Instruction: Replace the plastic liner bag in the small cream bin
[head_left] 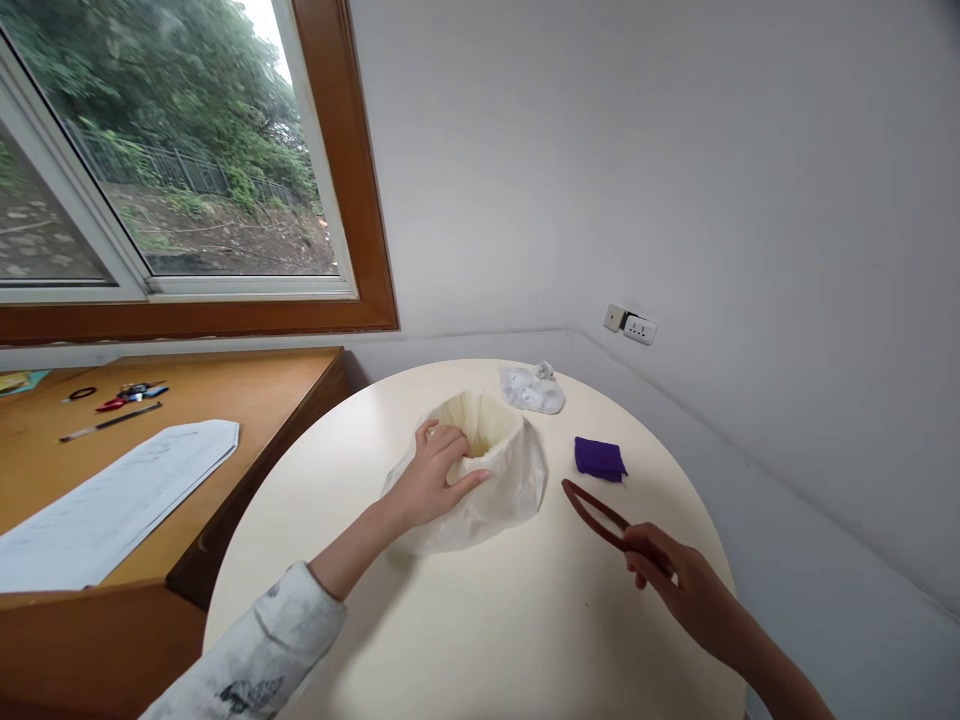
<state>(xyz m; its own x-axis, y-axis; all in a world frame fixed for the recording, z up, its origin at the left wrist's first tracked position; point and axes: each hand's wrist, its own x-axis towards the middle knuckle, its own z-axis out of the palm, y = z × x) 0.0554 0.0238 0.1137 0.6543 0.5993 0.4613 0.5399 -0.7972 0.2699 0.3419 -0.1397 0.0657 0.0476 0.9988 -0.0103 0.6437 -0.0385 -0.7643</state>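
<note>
A round container lined with a whitish plastic bag (pixel 511 490) stands on the white round table (pixel 480 640), the bag's edge folded out over its sides. My left hand (pixel 439 470) grips the near left of its rim, fingers curled inside and thumb on the outside. In my right hand (pixel 664 562) is a pair of reddish-brown tongs (pixel 600 515). Their tips are together or nearly so, pointing up and left, with nothing visible between them. Just beyond the tongs lies a folded purple cloth (pixel 600 458), apart from them.
A crumpled translucent plastic bag (pixel 532 388) lies at the table's far edge. To the left, a wooden desk (pixel 277 385) holds papers (pixel 127 500), a pen (pixel 110 422) and small items. A wall socket (pixel 640 330) is on the right wall, with a window at left.
</note>
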